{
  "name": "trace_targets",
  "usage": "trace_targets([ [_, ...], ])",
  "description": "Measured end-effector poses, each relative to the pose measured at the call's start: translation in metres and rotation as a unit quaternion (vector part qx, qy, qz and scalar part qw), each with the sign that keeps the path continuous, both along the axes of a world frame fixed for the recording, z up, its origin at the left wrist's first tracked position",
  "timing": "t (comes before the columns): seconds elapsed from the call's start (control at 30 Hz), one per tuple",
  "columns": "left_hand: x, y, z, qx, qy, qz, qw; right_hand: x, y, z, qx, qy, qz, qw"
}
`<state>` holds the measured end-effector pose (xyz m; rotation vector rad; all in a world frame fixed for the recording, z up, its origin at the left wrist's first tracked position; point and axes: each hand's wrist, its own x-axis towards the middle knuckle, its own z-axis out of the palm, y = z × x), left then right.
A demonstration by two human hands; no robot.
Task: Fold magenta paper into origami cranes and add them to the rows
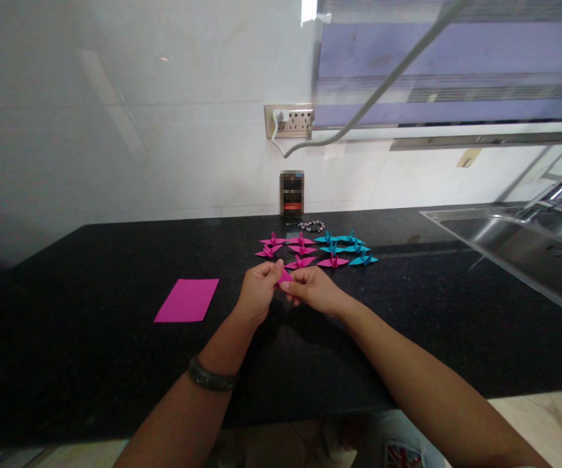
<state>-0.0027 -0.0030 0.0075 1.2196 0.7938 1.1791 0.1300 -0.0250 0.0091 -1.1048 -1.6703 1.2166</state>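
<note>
Between my two hands is a small folded piece of pink origami paper (pixel 285 277), held above the dark counter. My left hand (pixel 257 291) pinches it from the left with thumb and fingers, and my right hand (pixel 316 288) grips it from the right. Fingers cover much of the paper, so its folds are hard to make out. Just beyond my hands stand rows of folded paper cranes, several pink cranes (pixel 301 262) and several blue cranes (pixel 363 259). A flat pink paper sheet (pixel 187 301) lies to the left of my left hand.
A phone-like device (pixel 292 194) leans upright against the wall, with a bead bracelet (pixel 311 226) before it. At the right is a steel sink (pixel 505 260) with a faucet (pixel 554 188). A white cord (pixel 359 114) runs from the wall socket (pixel 289 121). The counter's (pixel 281 383) front edge is near me.
</note>
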Motion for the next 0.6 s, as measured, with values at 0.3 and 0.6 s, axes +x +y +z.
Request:
trace_targets([
  [0.3,0.0007,0.0019,-0.0004,0.009,0.017,0.049,0.999,-0.0036,0.0012,-0.0034,0.052,-0.042,-0.091,0.994],
  [0.6,-0.0018,0.0017,0.0033,0.048,0.049,0.042,0.997,-0.0025,-0.0002,-0.0035,0.054,-0.026,-0.079,0.995],
])
